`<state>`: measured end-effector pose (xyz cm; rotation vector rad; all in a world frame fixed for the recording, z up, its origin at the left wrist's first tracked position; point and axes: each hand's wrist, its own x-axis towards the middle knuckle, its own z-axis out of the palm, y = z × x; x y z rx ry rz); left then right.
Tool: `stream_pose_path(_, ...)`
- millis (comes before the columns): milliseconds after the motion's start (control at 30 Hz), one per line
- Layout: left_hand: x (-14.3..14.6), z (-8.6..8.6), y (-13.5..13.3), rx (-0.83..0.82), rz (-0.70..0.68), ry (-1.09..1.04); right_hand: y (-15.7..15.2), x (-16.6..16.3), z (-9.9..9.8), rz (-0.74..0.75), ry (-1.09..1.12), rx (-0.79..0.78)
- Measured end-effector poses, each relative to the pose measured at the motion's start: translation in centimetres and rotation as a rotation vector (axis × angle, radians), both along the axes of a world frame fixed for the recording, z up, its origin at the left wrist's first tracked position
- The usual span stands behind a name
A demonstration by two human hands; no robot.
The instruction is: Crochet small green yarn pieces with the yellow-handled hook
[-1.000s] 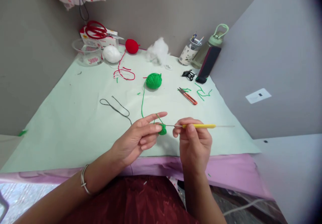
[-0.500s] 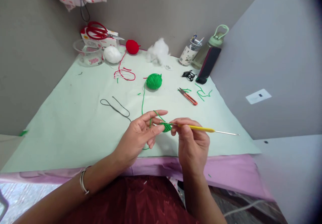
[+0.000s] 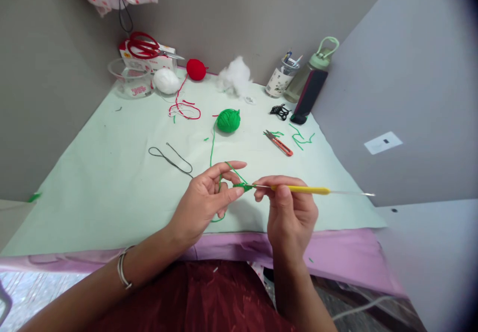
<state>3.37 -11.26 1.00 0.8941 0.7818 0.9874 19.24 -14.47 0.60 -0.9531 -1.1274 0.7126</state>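
A small green crocheted piece (image 3: 243, 187) is pinched between the thumb and fingers of my left hand (image 3: 204, 200). Green working yarn runs over the raised left index finger and down to the piece. My right hand (image 3: 291, 212) grips a yellow-handled crochet hook (image 3: 302, 189) like a pen, its metal tip at the green stitches. The hook's other thin end points right. Beyond my hands lies the green yarn ball (image 3: 228, 121), its strand leading down to my left hand.
Orange thread snips (image 3: 278, 143) and green yarn scraps (image 3: 301, 137) lie to the right. A dark cord (image 3: 171, 161) is at the left. Behind stand a bottle (image 3: 317, 65), a pen cup (image 3: 281, 79), white stuffing (image 3: 236, 75), red yarn (image 3: 196, 69) and red scissors (image 3: 144, 46).
My right hand has moved a little to the right, drawing the crochet hook with it. The green crocheted piece has tilted and shows a narrower side.
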Motion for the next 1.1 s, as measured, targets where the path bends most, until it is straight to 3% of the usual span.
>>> stream_pose_path(300, 0.0, 0.5, -0.5, 0.149, 0.114, 0.192, -0.5, -0.2, 0.9, -0.094, -0.340, 0.169)
stream_pose_path(400, 0.4, 0.0, -0.8, 0.308, 0.208, 0.254, -0.5, 0.0, 0.7, -0.098, -0.424, 0.201)
stream_pose_path(500, 0.7, -0.2, -0.9, 0.498, 0.300, 0.288, -0.7, 0.1, -0.2, -0.141, -0.647, 0.293)
stream_pose_path(567, 0.8, 0.0, -0.8, 0.427, 0.268, 0.240, -0.7, 0.1, -1.1, -0.233, -0.817, 0.365)
stream_pose_path(633, 0.7, 0.4, -0.6, 0.173, 0.134, 0.110, -0.7, -0.1, -2.0, -0.321, -0.901, 0.429)
stream_pose_path(733, 0.2, 0.8, -0.2, -0.158, -0.082, -0.123, -0.4, -0.2, -2.3, -0.325, -0.821, 0.464)
stream_pose_path(800, -0.1, 0.9, 0.1, -0.244, -0.122, -0.198, -0.3, -0.3, -1.8, -0.269, -0.632, 0.389)
stream_pose_path(967, -0.4, 1.0, 0.3, -0.206, -0.078, -0.200, -0.1, -0.3, 0.1, -0.121, -0.094, 0.119)
stream_pose_path(1100, -0.1, 0.9, -0.2, -0.124, -0.085, -0.123, 0.1, -0.6, 0.1, -0.013, -0.082, 0.035)
